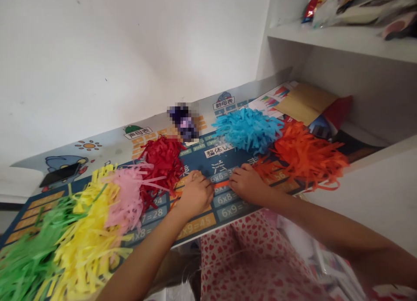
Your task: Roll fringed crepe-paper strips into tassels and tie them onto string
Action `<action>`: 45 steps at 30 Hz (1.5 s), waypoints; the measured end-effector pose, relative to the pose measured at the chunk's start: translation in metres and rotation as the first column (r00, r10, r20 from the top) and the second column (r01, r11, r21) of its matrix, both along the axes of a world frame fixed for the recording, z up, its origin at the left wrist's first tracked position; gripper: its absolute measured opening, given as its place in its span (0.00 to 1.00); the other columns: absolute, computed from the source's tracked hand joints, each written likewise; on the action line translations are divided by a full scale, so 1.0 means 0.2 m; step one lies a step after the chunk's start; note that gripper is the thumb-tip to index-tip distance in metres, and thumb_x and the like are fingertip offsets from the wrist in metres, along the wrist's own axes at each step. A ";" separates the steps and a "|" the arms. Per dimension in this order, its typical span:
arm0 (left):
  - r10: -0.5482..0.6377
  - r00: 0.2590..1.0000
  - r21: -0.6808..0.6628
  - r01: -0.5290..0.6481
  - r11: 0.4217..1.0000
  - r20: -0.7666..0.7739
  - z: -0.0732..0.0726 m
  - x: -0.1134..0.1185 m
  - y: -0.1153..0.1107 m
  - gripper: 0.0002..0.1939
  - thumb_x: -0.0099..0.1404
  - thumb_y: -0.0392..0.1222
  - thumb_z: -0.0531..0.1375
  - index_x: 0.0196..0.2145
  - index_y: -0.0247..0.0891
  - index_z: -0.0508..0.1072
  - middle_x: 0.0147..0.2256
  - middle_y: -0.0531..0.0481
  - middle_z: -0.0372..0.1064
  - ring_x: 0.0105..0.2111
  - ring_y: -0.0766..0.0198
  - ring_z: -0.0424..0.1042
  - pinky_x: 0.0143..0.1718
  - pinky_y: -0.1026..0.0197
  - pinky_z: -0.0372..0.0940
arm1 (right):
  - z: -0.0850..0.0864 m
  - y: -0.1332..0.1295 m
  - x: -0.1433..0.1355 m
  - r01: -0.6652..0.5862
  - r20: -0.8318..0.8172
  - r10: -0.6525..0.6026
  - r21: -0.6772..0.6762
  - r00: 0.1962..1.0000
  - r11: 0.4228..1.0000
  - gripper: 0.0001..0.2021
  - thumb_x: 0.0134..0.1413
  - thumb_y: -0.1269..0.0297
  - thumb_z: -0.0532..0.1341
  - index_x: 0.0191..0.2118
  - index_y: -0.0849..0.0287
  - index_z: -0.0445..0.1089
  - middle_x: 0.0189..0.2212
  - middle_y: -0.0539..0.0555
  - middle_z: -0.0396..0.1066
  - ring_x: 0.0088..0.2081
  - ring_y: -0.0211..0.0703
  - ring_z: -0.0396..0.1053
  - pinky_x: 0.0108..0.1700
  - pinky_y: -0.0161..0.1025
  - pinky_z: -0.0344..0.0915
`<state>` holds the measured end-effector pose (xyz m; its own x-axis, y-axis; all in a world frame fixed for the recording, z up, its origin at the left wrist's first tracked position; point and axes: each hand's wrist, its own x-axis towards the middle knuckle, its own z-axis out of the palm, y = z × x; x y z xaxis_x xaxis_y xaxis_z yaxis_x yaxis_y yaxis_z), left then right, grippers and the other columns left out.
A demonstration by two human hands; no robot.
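Left hand [196, 190] and right hand [246, 183] are holding the orange strip [221, 184], fingers curled in; exact pinch is hiding from view. Strip is lying between them, long axis running left-right, neither hand sitting clearly nearer. Printed mat [195, 226] is spreading underneath; red fringe [163, 162] is crowding left, blue fringe [248, 129] far right, wall [130, 53] closing the far side.

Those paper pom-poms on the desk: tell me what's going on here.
A person has the left hand and right hand on an orange strip that runs between them, over a printed mat. Fringed bunches lie either side: red, pink, yellow and green toward the left, blue and orange toward the right. The hands hide the strip's ends.
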<state>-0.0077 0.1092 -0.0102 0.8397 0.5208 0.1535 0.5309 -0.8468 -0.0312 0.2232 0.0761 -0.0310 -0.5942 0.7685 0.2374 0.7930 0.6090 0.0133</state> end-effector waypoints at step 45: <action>0.337 0.882 -0.324 -0.229 0.918 0.330 -0.16 -0.13 -0.02 0.08 0.67 0.46 0.60 0.33 0.42 0.77 0.35 0.48 0.74 0.39 0.57 0.71 0.43 0.52 0.60 | -0.08 0.09 0.19 0.041 -0.364 -0.173 -0.345 0.915 0.938 0.08 0.61 0.60 0.62 0.34 0.55 0.77 0.37 0.53 0.73 0.41 0.45 0.65 0.45 0.42 0.54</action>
<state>-0.0332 0.1048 -0.0418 0.5581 0.7930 0.2445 0.6751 -0.6052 0.4218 0.2613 0.0948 -0.0460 -0.4174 0.8952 0.1564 0.7558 0.4375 -0.4871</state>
